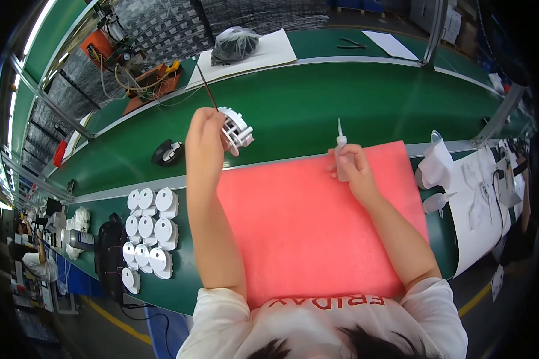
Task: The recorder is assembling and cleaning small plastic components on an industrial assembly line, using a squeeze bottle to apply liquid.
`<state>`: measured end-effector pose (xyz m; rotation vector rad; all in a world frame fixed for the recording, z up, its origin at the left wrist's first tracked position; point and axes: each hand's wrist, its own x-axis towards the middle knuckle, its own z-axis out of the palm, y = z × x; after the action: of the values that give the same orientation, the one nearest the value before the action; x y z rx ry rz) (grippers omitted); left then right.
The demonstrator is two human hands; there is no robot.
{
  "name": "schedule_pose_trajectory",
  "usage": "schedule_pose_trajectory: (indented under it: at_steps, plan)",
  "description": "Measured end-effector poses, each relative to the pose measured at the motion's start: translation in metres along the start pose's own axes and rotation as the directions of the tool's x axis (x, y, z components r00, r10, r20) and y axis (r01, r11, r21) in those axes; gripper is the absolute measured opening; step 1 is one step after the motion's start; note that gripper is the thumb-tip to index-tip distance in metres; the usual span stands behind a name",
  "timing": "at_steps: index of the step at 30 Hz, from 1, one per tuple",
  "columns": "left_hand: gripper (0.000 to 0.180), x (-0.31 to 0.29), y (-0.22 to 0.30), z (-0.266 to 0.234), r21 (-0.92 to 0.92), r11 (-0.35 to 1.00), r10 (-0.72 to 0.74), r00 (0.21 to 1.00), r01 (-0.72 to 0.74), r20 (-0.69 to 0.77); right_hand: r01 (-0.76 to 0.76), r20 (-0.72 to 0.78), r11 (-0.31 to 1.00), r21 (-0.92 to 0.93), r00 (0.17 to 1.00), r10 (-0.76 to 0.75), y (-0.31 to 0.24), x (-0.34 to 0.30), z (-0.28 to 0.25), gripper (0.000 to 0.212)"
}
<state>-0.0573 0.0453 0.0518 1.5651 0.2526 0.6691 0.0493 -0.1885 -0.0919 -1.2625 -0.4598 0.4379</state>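
Observation:
My left hand (205, 134) is raised above the far left corner of the pink mat (305, 233), its fingers closed on a white round plastic part (237, 129). The part is tilted, with its ribbed, open side showing. A thin dark red wire or rod (206, 85) slants up from beside it; where it joins is hidden by the fingers. Over the mat's far right area, my right hand (356, 170) grips a small translucent squeeze bottle (342, 160). The bottle stands upright with its narrow pointed tip up, apart from the white part.
Several white round parts (146, 226) stand in rows left of the mat, beside a black case (109, 254). A black tape-like roll (166, 153) lies beyond them. A white cup-like container (435, 167) and paper (482, 203) are at right. A bagged dark bundle (236, 45) sits on the far shelf.

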Motion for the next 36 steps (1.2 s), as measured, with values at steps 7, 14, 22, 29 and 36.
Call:
schedule_pose_trajectory:
  at_steps: [7,14,22,29,36]
  plan:
    - [0.035,0.024,-0.042,0.001,-0.751,0.320,-0.214,0.816,0.578,0.537,0.127,-0.027,0.952,0.277,0.992,-0.124,-0.048,-0.012,0.019,0.032]
    - [0.038,0.015,-0.045,0.024,-0.764,0.161,-0.159,0.781,0.624,0.604,-0.022,-0.027,0.951,0.309,0.999,0.032,-0.066,-0.014,0.007,0.062]
    - [0.045,0.009,-0.034,0.031,-0.772,0.337,-0.260,0.842,0.538,0.473,0.451,-0.111,0.878,-0.161,0.876,-0.470,-0.095,-0.035,0.017,0.070]
    - [0.043,-0.011,-0.020,0.048,-0.635,0.717,-0.067,0.935,0.289,0.350,0.629,-0.044,0.595,-0.500,0.668,-0.742,-0.113,-0.044,-0.009,0.059]
    - [0.045,-0.030,-0.007,0.050,-0.294,0.954,0.204,0.859,-0.066,0.469,0.589,-0.105,0.555,-0.587,0.625,-0.773,-0.124,-0.061,-0.012,0.049]
